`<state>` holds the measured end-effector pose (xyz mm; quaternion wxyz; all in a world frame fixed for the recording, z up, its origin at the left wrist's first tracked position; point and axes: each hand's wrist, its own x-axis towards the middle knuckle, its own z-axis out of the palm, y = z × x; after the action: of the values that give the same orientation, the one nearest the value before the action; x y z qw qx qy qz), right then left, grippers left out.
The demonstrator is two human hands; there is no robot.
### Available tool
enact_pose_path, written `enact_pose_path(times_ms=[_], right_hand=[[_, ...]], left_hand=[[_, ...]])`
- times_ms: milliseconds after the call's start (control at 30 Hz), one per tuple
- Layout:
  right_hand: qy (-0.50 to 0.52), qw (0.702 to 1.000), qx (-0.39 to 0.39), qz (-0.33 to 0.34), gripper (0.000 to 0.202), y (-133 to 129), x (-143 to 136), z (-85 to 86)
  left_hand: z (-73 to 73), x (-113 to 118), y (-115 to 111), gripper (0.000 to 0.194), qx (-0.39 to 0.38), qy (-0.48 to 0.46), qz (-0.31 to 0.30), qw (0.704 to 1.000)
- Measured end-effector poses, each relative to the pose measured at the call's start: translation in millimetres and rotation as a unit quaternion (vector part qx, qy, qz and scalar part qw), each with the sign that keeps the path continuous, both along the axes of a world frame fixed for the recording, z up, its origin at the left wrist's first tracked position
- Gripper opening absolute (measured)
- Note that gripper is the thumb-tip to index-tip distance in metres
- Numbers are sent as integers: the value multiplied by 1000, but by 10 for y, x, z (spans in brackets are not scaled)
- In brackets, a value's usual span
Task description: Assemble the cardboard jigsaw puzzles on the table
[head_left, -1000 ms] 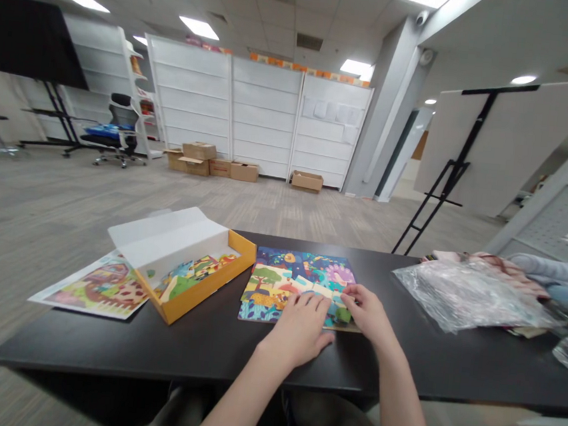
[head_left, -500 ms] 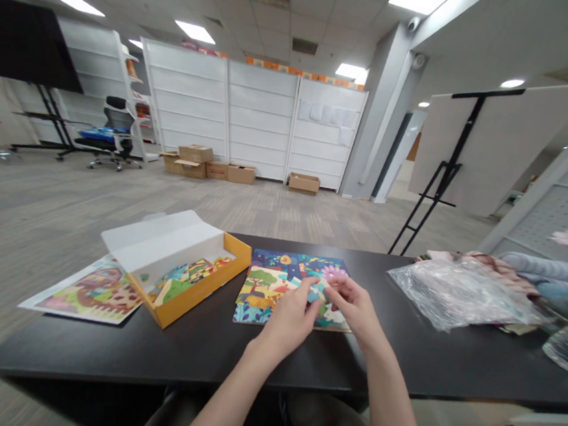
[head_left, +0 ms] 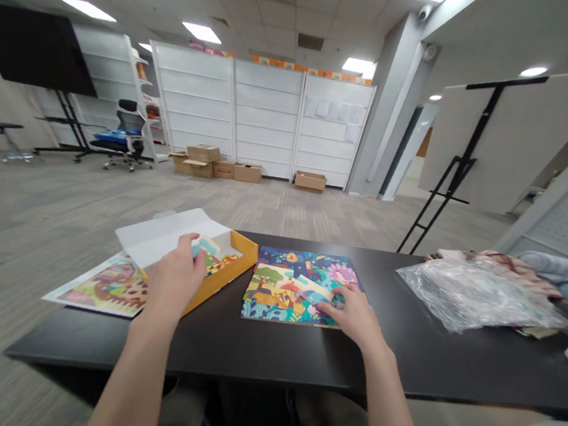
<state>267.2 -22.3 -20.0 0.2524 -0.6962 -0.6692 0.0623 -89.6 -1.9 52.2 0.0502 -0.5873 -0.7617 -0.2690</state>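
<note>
My left hand (head_left: 178,273) is over the open yellow box (head_left: 227,281), thumb and fingers closed about a light blue and cream puzzle piece (head_left: 205,245). Below it, several colourful pieces lie inside the box. At the right side of the jungle-picture puzzle (head_left: 276,296), my right hand (head_left: 352,310) pinches a small blue-grey puzzle piece (head_left: 338,300) just at the board's surface. Whether that piece touches the board I cannot tell. The puzzle shows a tree, a leopard and a pink-purple animal, and a pale gap shows near its middle.
A printed picture sheet (head_left: 100,289) lies partly under the box on the black table (head_left: 231,348). To the right are a clear plastic bag (head_left: 477,295) and folded cloths (head_left: 524,273). An easel (head_left: 464,163) stands beyond the table.
My hands, earlier together over the puzzle with a light blue piece, are now apart. The left has moved left to the box with a piece; the right stays low over the puzzle's right side.
</note>
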Motion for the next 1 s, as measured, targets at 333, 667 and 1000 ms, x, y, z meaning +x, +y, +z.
enact_pose_path(times_ms=[333, 667, 1000], right_hand=[[258, 962, 12, 84, 32, 35, -13, -17], [452, 870, -10, 199, 41, -46, -342, 249], [43, 992, 73, 95, 27, 105, -396, 27]], left_hand=[[-74, 510, -50, 28, 192, -74, -220, 953], [-259, 1205, -169, 43, -75, -342, -448, 822], [-12, 235, 12, 38, 101, -230, -184, 950]])
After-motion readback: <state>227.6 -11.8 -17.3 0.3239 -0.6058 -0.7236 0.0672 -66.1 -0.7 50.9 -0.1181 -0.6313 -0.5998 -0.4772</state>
